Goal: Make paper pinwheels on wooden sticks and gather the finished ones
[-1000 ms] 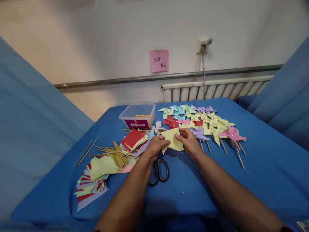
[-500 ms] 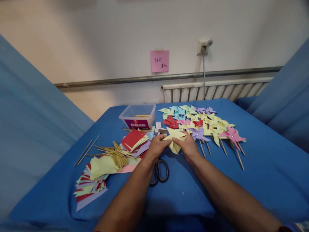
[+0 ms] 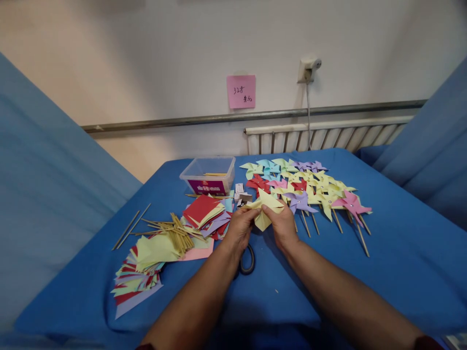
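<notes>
A pale yellow paper pinwheel (image 3: pixel 263 221) without a visible stick is held up between both hands at the middle of the table. My left hand (image 3: pixel 239 224) pinches its left side, thumb on top. From the right, my right hand (image 3: pixel 282 224) grips the same paper, its thumb pressed near the centre. Fingers behind the paper are hidden. Beneath my left wrist lie scissors, with one black handle loop (image 3: pixel 248 260) showing. Just behind my left hand is a small open box (image 3: pixel 243 198), its contents too small to make out.
Several finished pinwheels (image 3: pixel 328 199) on sticks lie at the right. Leftward are wooden sticks (image 3: pixel 178 238), red and coloured paper squares (image 3: pixel 200 211) and a fan of cut paper (image 3: pixel 136 282). A clear plastic box (image 3: pixel 207 177) stands at the back of the blue-covered table (image 3: pixel 365 291).
Both hands have shifted slightly right with the yellow paper, and its upper point now stands more upright. My left forearm now covers more of the scissors.
</notes>
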`<state>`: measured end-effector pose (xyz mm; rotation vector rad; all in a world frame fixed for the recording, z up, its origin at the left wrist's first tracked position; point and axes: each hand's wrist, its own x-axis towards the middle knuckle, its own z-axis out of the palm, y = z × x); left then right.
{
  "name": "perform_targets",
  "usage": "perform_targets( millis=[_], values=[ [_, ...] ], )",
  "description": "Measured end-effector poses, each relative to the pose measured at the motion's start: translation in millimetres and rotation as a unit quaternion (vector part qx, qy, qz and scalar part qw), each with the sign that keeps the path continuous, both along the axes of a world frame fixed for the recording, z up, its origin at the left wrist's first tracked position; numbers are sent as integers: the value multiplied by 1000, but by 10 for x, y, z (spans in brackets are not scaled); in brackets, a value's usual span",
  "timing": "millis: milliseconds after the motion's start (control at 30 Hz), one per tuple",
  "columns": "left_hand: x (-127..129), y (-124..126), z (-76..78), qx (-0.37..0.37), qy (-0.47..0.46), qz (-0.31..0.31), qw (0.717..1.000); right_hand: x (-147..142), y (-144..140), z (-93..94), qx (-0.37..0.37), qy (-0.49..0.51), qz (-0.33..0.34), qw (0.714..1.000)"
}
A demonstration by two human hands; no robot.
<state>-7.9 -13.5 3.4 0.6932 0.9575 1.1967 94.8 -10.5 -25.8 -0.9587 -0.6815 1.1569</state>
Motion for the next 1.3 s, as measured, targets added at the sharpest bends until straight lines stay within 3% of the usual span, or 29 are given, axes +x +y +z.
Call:
perform_targets(
  millis=[133, 300, 433, 533, 667, 933, 1167, 1300],
  values=[
    [-48, 29, 36, -17, -4, 30, 999, 50, 17, -9, 13, -13, 37, 999],
    [-181, 108, 172, -48, -76, 77, 993, 123, -17, 13, 105, -134, 11, 985],
    [-264, 144, 248, -86, -115, 92, 985, 134, -65, 18, 193, -261, 66, 943],
    [-290, 157, 223, -96, -127, 82, 984, 144, -74, 19, 244, -328, 108, 906],
    [-283, 156, 159, -91, -119, 57, 987, 188, -71, 71, 242, -372, 139, 885],
    [-218, 90, 179, -70, -69, 42, 994, 212, -90, 147, 190, -360, 130, 904],
    [-144, 35, 184, -42, -21, 35, 998, 156, -66, 100, 102, -268, 113, 951],
    [-112, 17, 158, -36, 6, 30, 999, 165, -47, 106, 66, -248, 94, 962]
  ],
)
